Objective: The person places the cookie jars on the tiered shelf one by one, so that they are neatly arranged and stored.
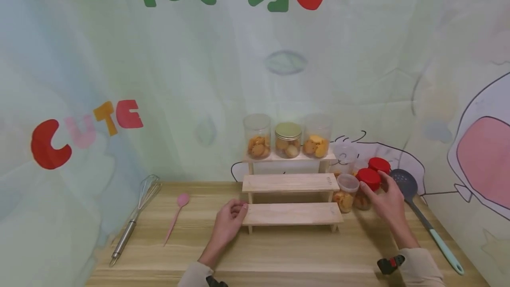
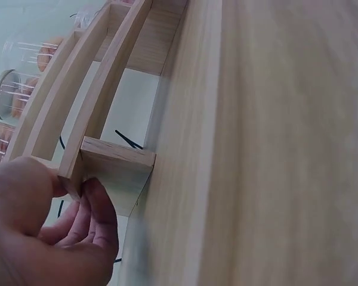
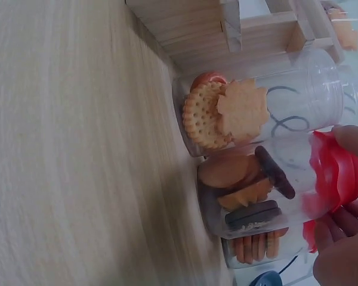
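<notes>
My left hand (image 1: 229,223) pinches the left end of the lowest step of a three-step wooden display rack (image 1: 292,214). In the left wrist view its thumb and curled fingers (image 2: 101,220) meet the corner of that board (image 2: 107,98). On the right, my right hand (image 1: 388,200) grips the red lid (image 1: 368,179) of a clear jar of cookies (image 3: 250,185), thumb on one side and fingers on the other. This jar stands between a clear-topped cookie jar (image 1: 345,196) and a second red-lidded jar (image 1: 379,165).
Three cookie jars (image 1: 288,141) stand on the rack's top step. Another clear jar (image 1: 343,160) is behind the right-hand group. A skimmer (image 1: 418,211) lies far right; a whisk (image 1: 131,227) and a pink spoon (image 1: 175,216) lie left. A printed cloth (image 1: 199,79) hangs behind.
</notes>
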A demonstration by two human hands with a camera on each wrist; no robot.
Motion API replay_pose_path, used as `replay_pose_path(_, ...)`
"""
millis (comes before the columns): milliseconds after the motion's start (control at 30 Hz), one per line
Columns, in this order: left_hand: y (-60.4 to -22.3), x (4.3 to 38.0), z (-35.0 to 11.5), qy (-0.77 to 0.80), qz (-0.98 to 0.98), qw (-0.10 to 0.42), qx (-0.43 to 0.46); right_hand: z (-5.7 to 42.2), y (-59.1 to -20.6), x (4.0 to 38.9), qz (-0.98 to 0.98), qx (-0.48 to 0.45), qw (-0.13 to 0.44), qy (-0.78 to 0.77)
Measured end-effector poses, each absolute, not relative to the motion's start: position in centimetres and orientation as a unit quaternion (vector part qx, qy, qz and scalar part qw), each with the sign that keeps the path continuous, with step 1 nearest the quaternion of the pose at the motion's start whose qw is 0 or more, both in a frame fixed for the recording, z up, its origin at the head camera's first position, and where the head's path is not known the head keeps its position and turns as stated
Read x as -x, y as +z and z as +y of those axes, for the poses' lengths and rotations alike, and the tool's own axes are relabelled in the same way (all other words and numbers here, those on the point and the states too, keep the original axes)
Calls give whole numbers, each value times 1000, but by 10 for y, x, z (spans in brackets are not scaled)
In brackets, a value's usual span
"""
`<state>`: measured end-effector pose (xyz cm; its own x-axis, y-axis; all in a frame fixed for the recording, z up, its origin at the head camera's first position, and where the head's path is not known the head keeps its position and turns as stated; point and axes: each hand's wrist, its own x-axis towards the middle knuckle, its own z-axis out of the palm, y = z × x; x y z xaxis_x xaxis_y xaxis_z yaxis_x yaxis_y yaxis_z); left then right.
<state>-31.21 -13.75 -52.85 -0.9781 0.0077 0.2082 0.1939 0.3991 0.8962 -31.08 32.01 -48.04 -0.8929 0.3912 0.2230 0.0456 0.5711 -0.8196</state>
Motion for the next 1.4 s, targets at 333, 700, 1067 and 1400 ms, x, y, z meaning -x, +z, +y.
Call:
replay_pose_path(333, -524, 308, -133, -579, -813, 50, 23, 326, -483, 308, -857, 116, 205, 458)
replay_pose_path(700, -521, 309, -134, -593, -805, 20, 6, 328, -448, 295, -824, 114, 284, 477)
replay_pose_path(1067, -521, 309, -137, -603, -798, -6, 6, 319, -401, 282, -804, 89, 301, 506)
replay_pose_path(1400, -519, 307, -140, -605, -796, -13, 2, 253, -393, 286, -787, -34, 316, 528)
